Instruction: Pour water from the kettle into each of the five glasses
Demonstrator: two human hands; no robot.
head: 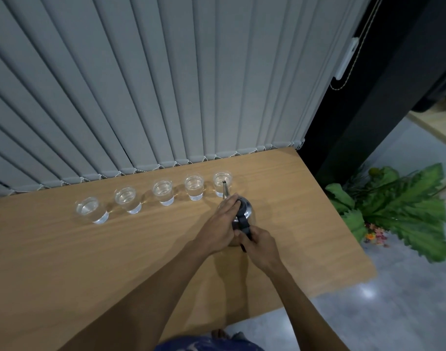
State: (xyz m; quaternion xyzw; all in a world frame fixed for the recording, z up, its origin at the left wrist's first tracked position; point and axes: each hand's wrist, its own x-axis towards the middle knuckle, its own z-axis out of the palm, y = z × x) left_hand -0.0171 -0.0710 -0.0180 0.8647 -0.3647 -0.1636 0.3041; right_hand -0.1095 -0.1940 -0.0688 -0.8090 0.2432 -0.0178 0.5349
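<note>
Several clear glasses stand in a row on the wooden table [64, 262], from the leftmost glass [91, 210] to the rightmost glass [222, 184]; all hold water. A shiny metal kettle [246, 211] with a black handle is just in front of the rightmost glass, its thin spout tip over that glass's rim. My right hand [261, 245] grips the black handle. My left hand [223, 224] lies flat on the kettle's lid and side, fingers pressed to it.
Grey vertical blinds [166, 84] hang right behind the glasses. The table's right edge [343, 219] drops to a grey floor, where a green leafy plant [404, 214] lies. A dark pillar [356, 122] stands at the back right.
</note>
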